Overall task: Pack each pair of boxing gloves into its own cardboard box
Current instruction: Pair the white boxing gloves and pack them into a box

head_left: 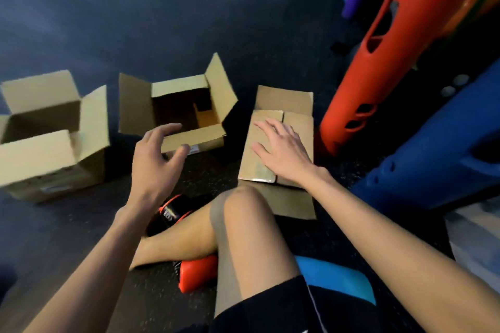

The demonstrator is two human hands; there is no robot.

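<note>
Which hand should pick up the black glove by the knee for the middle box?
Left, likely. The left hand hangs free beside the middle box, close to the black glove. The right hand lies flat on the right box, across the knee from it.

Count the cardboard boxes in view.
3. The left box and the middle box stand open. The right box has its inner flaps folded shut under the right hand. More may lie out of frame.
</note>
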